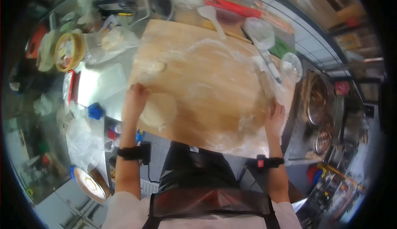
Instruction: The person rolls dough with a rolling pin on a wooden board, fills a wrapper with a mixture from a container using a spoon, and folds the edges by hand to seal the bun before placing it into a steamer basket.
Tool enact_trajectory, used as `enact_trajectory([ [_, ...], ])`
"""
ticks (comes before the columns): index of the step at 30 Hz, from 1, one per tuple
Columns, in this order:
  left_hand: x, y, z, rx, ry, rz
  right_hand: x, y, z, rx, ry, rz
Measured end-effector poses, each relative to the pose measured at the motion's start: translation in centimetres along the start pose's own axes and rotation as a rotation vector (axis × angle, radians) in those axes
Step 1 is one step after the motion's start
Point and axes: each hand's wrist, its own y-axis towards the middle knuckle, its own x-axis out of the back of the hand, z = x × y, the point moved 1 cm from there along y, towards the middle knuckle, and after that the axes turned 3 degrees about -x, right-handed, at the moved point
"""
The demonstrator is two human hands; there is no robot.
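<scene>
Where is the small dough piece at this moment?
In the head view, the small dough piece lies on the board, at its left, just beyond the left hand and the big dough.

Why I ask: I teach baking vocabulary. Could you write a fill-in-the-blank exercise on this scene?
1. The left hand rests on a flattened round of ____ on the wooden board.
2. The board is dusted with white ____.
3. The right hand lies at the board's ____ edge, close to the rolling pin.

Missing words: dough; flour; right.
</scene>
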Motion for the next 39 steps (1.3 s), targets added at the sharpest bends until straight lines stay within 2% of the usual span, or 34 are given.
enact_trajectory([
  [2, -0.2, 0.4, 0.5, -0.034, -0.091, 0.013, 0.0, -2.9, -1.9, 0.175, -0.304, -0.178],
  [3, 0.6, 0.5, -1.2, 0.01, -0.051, 0.056, -0.2, -4.7, -1.3, 0.075, -0.177, -0.117],
  [5, 0.7, 0.5, -4.1, 0.02, -0.082, -0.014, -1.4, -7.5, 2.2, 0.061, -0.205, -0.044],
  [7, -0.8, 0.1, -6.0, -0.012, -0.121, -0.065, -5.0, -9.8, 4.6, 0.283, -0.167, -0.112],
  [8, -2.0, 0.0, -6.8, -0.049, -0.265, -0.039, -4.5, -9.5, 5.7, 0.274, -0.171, -0.112],
  [10, -4.0, -0.2, -7.1, -0.101, -0.459, 0.045, -2.1, -7.6, 8.7, 0.402, 0.035, 0.066],
  [12, -4.6, -0.7, -8.6, 0.076, -0.616, 0.194, 0.5, -6.9, 7.1, 0.338, 0.064, 0.104],
  [13, -5.0, -1.1, -9.2, 0.075, -0.616, 0.201, 2.0, -6.9, 5.7, 0.396, 0.101, 0.187],
  [14, -5.4, -1.5, -9.7, 0.145, -0.778, 0.265, 3.3, -6.9, 4.3, 0.454, 0.137, 0.27],
  [15, -5.8, -1.9, -10.1, 0.22, -0.939, 0.326, 4.4, -7.5, 2.7, 0.45, 0.132, 0.273],
  [16, -6.0, -2.2, -10.6, 0.224, -0.942, 0.33, 5.4, -8.6, 1.3, 0.533, 0.046, 0.385],
  [17, -5.9, -2.5, -11.0, 0.307, -1.011, 0.367, 6.1, -9.6, 0.4, 0.617, -0.04, 0.498],
  [20, -6.3, -3.1, -11.0, 0.441, -1.118, 0.409, 5.8, -10.7, -1.5, 0.531, -0.01, 0.624],
  [21, -6.5, -3.1, -10.9, 0.487, -1.154, 0.416, 4.8, -10.2, -1.2, 0.529, -0.007, 0.621],
  [23, -6.9, -3.1, -10.7, 0.473, -1.174, 0.449, 1.8, -7.8, 1.5, 0.664, 0.073, 0.362],
  [25, -6.5, -3.2, -11.5, 0.454, -1.192, 0.477, -0.5, -4.2, 4.1, 0.684, 0.054, 0.254],
  [28, -5.5, -3.1, -13.4, 0.417, -1.16, 0.445, -1.3, -1.1, 6.2, 0.657, 0.072, 0.181],
  [30, -5.8, -3.0, -13.1, 0.391, -1.138, 0.448, -0.9, -1.6, 5.4, 0.591, 0.073, 0.214],
  [32, -6.5, -3.3, -13.4, 0.376, -1.134, 0.42, 0.3, -2.8, 3.3, 0.289, 0.075, 0.045],
  [33, -7.0, -3.5, -13.5, 0.36, -1.124, 0.399, 0.2, -3.8, 2.3, 0.293, 0.07, 0.053],
  [35, -9.1, -4.0, -13.2, 0.318, -1.123, 0.394, -0.4, -5.9, 0.2, 0.04, -0.053, -0.137],
  [36, -9.9, -4.0, -13.5, 0.265, -1.117, 0.387, -0.4, -7.3, 0.9, 0.046, -0.056, -0.135],
  [37, -10.2, -3.9, -14.6, 0.301, -0.969, 0.363, -0.9, -9.0, 2.4, 0.069, -0.121, -0.077],
  [38, -10.8, -4.1, -14.9, 0.302, -0.969, 0.363, -1.4, -9.9, 3.9, 0.09, -0.186, -0.02],
  [39, -11.5, -4.2, -15.0, 0.229, -0.9, 0.321, -1.7, -10.0, 5.1, 0.089, -0.186, -0.021],
])
